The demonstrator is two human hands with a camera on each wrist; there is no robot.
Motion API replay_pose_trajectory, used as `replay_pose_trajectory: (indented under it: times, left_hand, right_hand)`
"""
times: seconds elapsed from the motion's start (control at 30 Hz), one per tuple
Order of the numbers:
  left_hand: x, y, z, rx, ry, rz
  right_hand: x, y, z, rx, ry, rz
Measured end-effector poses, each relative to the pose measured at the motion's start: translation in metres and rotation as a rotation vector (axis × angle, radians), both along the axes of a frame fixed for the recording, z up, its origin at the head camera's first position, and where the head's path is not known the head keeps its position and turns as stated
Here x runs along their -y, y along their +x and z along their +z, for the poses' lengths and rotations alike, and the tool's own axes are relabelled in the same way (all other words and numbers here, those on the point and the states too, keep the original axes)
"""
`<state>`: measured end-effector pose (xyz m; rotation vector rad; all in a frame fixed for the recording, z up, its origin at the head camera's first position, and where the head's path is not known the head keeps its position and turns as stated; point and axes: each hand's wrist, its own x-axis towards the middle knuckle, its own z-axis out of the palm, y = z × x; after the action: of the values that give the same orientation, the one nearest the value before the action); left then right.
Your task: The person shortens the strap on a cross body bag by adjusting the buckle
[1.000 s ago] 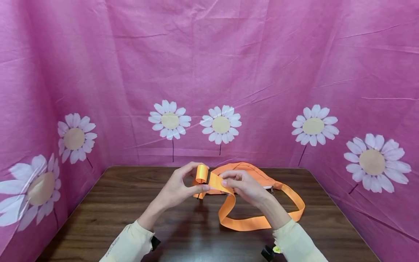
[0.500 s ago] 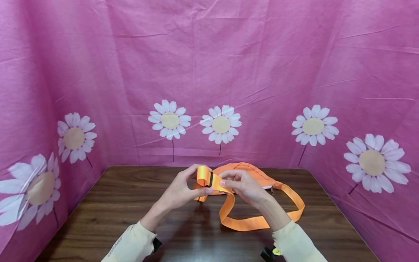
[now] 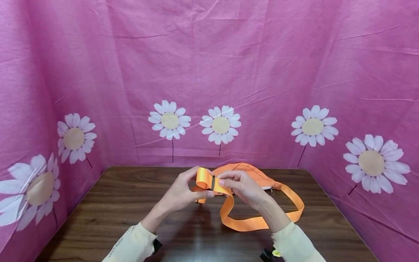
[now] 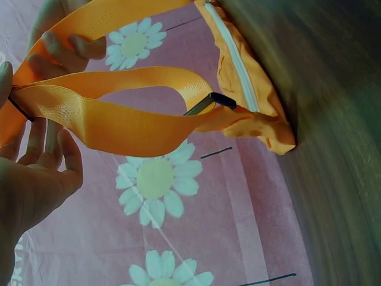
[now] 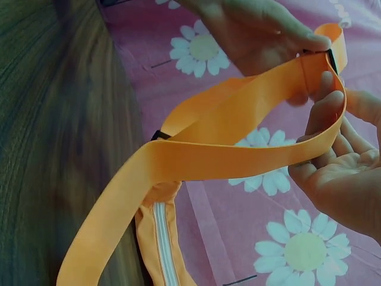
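An orange waist bag (image 3: 248,171) lies at the back of the table, its strap (image 3: 247,224) curving across the wood. My left hand (image 3: 176,192) grips a black slide buckle (image 3: 212,183) at its edge between thumb and fingers. Strap runs through this buckle, and a loop (image 3: 203,177) of it stands up on the buckle's left side. Just right of the buckle, my right hand (image 3: 244,187) pinches the strap between thumb and fingers. A second black buckle (image 4: 222,99) shows in the left wrist view, where the strap meets the bag's end.
The dark wooden table (image 3: 131,203) is backed by a pink cloth (image 3: 209,65) printed with white daisies on three sides. A white zipper (image 4: 235,56) runs along the bag. Black wrist-camera parts (image 3: 267,254) show under the sleeves.
The buckle has shifted slightly right and turned, so more of its frame shows. The strap loop left of it has opened wider. My left hand followed rightward; my right hand barely moved.
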<state>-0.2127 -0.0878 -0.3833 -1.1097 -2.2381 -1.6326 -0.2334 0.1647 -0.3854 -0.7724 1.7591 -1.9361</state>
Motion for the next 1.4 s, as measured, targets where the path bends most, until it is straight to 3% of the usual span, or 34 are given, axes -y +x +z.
replay_pose_trajectory:
  times: [0.13,0.33,0.63,1.07,1.27,1.4]
  left_hand:
    - [0.005,-0.001,0.004,-0.037,0.004,0.036]
    - [0.011,-0.002,0.010,-0.024,0.014,0.061]
    - [0.006,-0.001,0.008,-0.026,0.019,0.011]
    - [0.001,-0.001,0.000,0.060,-0.005,0.003]
    - [-0.001,-0.002,-0.003,-0.010,-0.037,0.025]
    - [-0.003,-0.002,-0.005,-0.056,-0.076,0.033]
  right_hand:
    - [-0.006,-0.003,-0.002,0.020,0.011,0.006]
    - [-0.015,-0.008,-0.007,0.007,0.027,0.002]
    - [-0.013,-0.006,-0.009,-0.021,0.002,-0.001]
    - [-0.001,0.001,0.002,-0.032,0.028,-0.019]
    - [0.005,0.003,0.001,0.009,0.070,0.001]
    - [0.008,0.004,-0.002,0.030,0.124,-0.034]
